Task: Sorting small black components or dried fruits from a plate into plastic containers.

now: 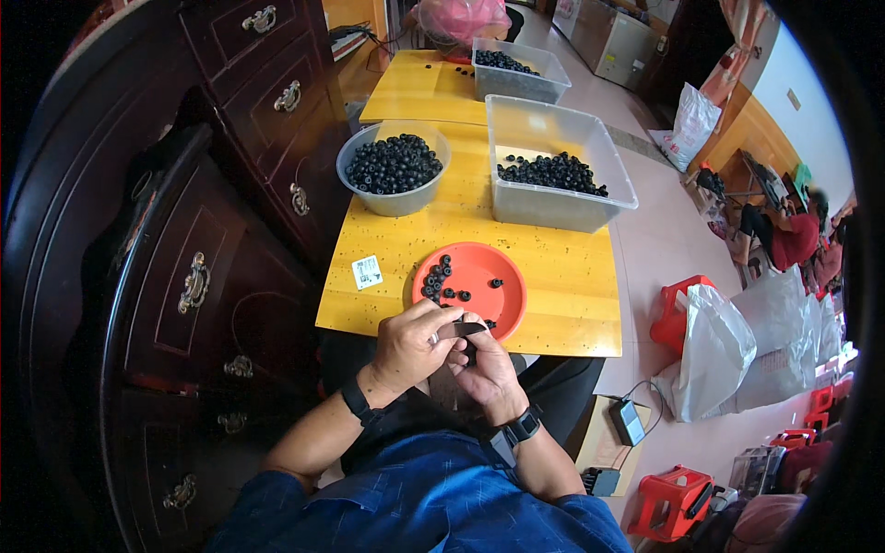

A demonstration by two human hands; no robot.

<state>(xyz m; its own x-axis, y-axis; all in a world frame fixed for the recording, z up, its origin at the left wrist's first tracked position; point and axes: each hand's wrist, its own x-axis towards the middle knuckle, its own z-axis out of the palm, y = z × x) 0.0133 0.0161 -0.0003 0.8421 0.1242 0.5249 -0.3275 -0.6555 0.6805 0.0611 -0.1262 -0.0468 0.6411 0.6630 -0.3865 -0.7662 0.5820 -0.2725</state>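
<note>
Bowl (395,205), tub (562,207), plate (502,300) hold black rings (394,163).

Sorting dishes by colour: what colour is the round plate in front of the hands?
Orange-red, seen in the head view: the round plate.

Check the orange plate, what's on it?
The orange plate holds a handful of small black rings, clustered at its left side, plus a stray one. The left hand and right hand cover its near rim, so anything there is hidden.
</note>
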